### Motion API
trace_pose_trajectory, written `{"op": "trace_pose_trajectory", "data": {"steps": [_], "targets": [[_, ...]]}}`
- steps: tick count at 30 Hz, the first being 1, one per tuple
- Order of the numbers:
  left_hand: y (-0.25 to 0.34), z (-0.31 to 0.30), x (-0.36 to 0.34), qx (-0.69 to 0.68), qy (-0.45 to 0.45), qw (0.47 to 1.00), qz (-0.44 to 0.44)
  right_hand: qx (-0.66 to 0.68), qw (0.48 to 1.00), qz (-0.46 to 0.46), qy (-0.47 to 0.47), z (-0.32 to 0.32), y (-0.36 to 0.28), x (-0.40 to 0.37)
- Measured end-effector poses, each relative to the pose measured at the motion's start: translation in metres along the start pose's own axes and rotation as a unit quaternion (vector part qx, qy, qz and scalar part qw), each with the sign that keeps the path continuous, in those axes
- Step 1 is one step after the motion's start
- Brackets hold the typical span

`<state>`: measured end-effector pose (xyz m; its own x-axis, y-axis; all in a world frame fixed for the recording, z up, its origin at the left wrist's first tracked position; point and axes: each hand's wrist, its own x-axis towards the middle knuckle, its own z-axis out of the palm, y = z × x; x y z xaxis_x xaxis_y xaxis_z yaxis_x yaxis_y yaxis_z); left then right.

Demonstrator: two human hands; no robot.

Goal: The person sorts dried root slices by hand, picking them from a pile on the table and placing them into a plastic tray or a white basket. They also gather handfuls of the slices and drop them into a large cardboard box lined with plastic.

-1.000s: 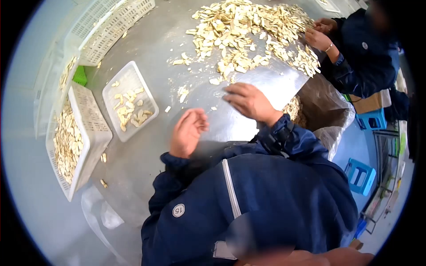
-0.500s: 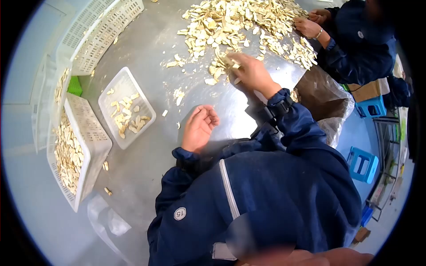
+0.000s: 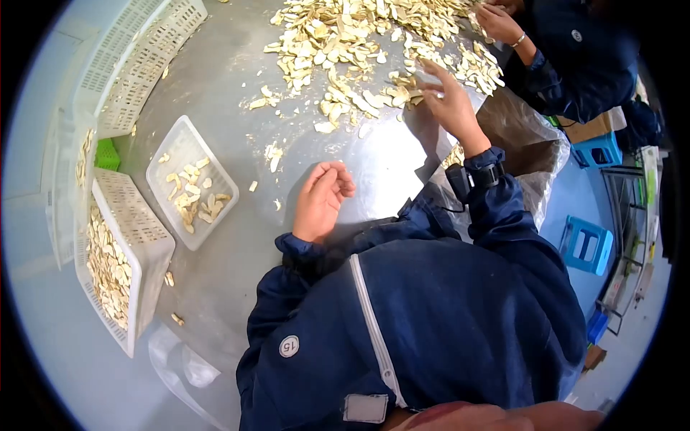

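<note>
Pale dried slices (image 3: 338, 43) are heaped on the metal table (image 3: 237, 215), with a looser spread along the pile's near edge. My right hand (image 3: 454, 104) is at the near right edge of these slices, fingers stretched and apart; I see no slice clearly gripped. Resting low over the table in front of my body, my left hand (image 3: 322, 201) has its fingers loosely curled in, and nothing shows in them. Left of it stands a shallow white tray (image 3: 159, 188) with a small number of slices inside.
A tilted white basket (image 3: 147, 251) full of slices stands at the left edge, with another basket (image 3: 147, 68) behind it. Across the table, a co-worker's hand (image 3: 498, 23) handles slices. A clear plastic bag (image 3: 535, 147) hangs at the right edge, near blue stools (image 3: 586, 244).
My right hand has moved right, away from the small cluster of slices, and its fingers have spread. That cluster lies more spread out. My left hand stays nearly in place. The whole view has shifted slightly.
</note>
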<state>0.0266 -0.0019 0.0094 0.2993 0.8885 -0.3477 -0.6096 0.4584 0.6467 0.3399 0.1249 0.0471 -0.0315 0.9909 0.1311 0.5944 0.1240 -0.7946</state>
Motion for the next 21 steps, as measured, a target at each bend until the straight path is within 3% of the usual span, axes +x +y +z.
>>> {"op": "trace_pose_trajectory", "data": {"steps": [1,4,5,8,14,15,19,21], "targets": [[-0.001,0.000,0.000,0.000,0.000,1.000,-0.001,-0.105,0.991,-0.017,0.081,0.004,0.002,0.002],[-0.001,0.003,0.004,0.000,-0.004,1.000,-0.003,-0.070,0.996,-0.015,0.044,0.016,-0.008,0.007],[-0.002,0.005,0.005,0.000,-0.007,1.000,-0.005,-0.081,0.995,-0.051,0.034,0.026,-0.017,0.005],[-0.004,0.010,0.010,0.005,-0.020,1.000,-0.012,-0.253,0.951,-0.161,0.073,0.061,-0.031,0.005],[-0.005,0.005,0.008,-0.017,-0.043,0.999,-0.007,-0.155,0.961,-0.228,0.024,0.068,-0.039,-0.003],[-0.005,0.004,0.007,-0.025,-0.044,0.999,-0.007,-0.136,0.981,-0.142,0.014,0.065,-0.040,-0.011],[-0.007,-0.001,0.007,-0.027,-0.071,0.997,-0.009,-0.021,0.996,0.062,-0.053,0.042,-0.034,-0.035],[-0.004,0.000,0.009,-0.015,-0.078,0.997,-0.022,0.003,0.998,0.017,-0.057,0.042,-0.036,-0.048]]}}
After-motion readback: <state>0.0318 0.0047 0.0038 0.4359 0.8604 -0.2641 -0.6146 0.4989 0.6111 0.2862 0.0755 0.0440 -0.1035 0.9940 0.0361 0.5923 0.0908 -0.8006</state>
